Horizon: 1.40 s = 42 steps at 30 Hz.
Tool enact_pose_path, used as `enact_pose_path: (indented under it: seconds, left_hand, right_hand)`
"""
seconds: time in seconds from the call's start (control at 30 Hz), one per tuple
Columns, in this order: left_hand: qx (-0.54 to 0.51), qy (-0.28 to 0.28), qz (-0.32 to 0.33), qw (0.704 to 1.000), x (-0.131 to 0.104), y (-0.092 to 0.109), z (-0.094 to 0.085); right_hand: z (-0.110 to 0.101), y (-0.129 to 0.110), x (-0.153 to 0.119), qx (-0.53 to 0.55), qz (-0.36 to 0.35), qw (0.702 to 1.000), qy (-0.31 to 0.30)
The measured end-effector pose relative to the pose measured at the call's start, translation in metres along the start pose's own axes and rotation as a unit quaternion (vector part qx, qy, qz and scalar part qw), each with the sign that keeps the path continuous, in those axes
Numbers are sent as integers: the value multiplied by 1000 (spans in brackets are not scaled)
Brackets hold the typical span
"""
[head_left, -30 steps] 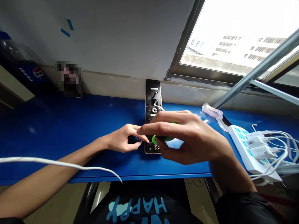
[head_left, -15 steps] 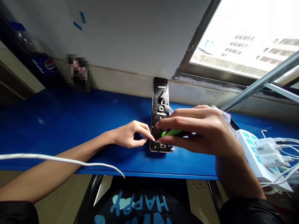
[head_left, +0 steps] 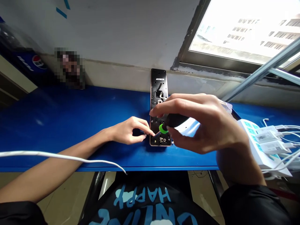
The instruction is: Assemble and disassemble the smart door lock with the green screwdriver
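A long black door lock panel (head_left: 154,125) lies on the blue table, its back face up, with a white wire plugged in near its upper half. My right hand (head_left: 206,122) holds a screwdriver (head_left: 163,128) with a black handle and a green collar. The thin shaft slants down to the panel's lower left part. Beside that end, my left hand (head_left: 131,129) has its index fingertip on the panel, close to the shaft's tip, and its thumb at the left edge. Whatever sits under the tip is too small to make out. My right hand covers part of the panel's middle.
To the right, a white power strip (head_left: 252,137) carries several plugs and cables. A loose white cable (head_left: 70,157) crosses above my left forearm. Behind the table stands a wall (head_left: 131,73) with a window. A Pepsi bottle (head_left: 30,64) is at the far left.
My right hand has shifted on the screwdriver, and more of the black handle and green collar shows. My left hand stays at the panel's edge. The whole view has shifted slightly.
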<state>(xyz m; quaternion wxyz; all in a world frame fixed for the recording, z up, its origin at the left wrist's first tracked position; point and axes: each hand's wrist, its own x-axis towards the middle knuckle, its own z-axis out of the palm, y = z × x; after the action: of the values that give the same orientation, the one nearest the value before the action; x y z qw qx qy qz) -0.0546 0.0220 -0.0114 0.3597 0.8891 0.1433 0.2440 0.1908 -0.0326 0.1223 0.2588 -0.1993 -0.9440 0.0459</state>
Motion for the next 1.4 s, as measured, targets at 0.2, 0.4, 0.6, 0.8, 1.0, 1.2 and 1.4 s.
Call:
enact_pose_path:
  seconds: [0.2,0.4,0.6,0.8,1.0,1.2,1.4]
  left_hand:
    - [-9,2,-11,1000,-1,-1,0]
    - [-9,-4,-24,1000,1,1,0]
    - [-22,1,-14,1000,0,-1,1]
    - [-24,-10,-26,999,0,-1,0]
    - [-16,-4,-10,1000,1,-1,0]
    - [-15,-8,-12,1000,1,0,0]
    - [-14,-4,-8,1000,1,0,0]
  right_hand:
    - [1,3,1,-11,-3,1000,18]
    - [2,5,-3,30,5,999,8]
    - [0,4,-3,-6,-1,1000,12]
    - [0,6,-4,16,10,1000,-1]
    - [0,9,-4,39,-3,999,2]
    - [0,9,-3,26,-14,999,15]
    - [-3,12,-4,74,-16,997,-20]
